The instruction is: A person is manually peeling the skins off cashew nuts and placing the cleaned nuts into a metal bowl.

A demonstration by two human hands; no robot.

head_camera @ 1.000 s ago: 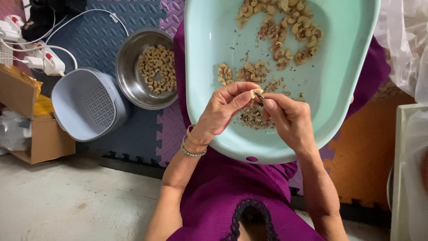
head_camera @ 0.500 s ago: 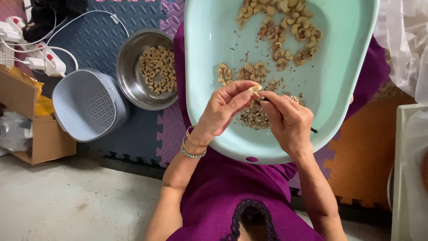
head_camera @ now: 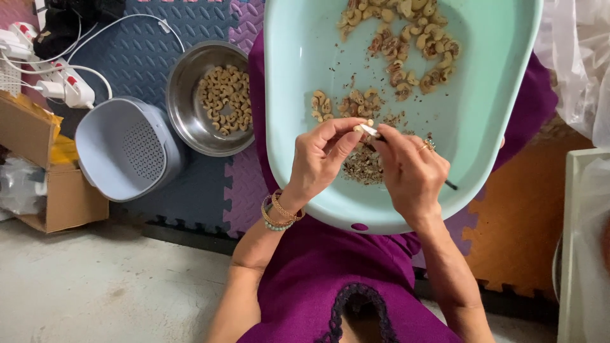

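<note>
**Cashew pinched over the pale green tub**

One pale cashew (head_camera: 363,127) pinched between thumb and fingertips of the left hand (head_camera: 324,159) — grip closed on it, above the near half of the light green tub (head_camera: 483,127). Right hand (head_camera: 410,168) just beside, grip closed round a thin tool (head_camera: 375,133) whose light tip touches the nut; a dark end of it showing past the heel of the hand. Ring on a right finger, beaded and gold bracelets (head_camera: 279,213) on the left wrist.

Directly under the hands, a brown heap of skins (head_camera: 362,166) on the tub floor. Further in, a small cluster of cashews (head_camera: 346,105), and towards the far rim a larger scatter, some with reddish skin (head_camera: 406,38). Tub resting on a lap in purple cloth.

Left of the tub, on blue and purple foam mats — a steel bowl (head_camera: 184,101) holding pale cashews, touching a grey perforated basket (head_camera: 127,149). Beyond these, a cardboard box (head_camera: 44,184) and a white power strip (head_camera: 70,89).
</note>
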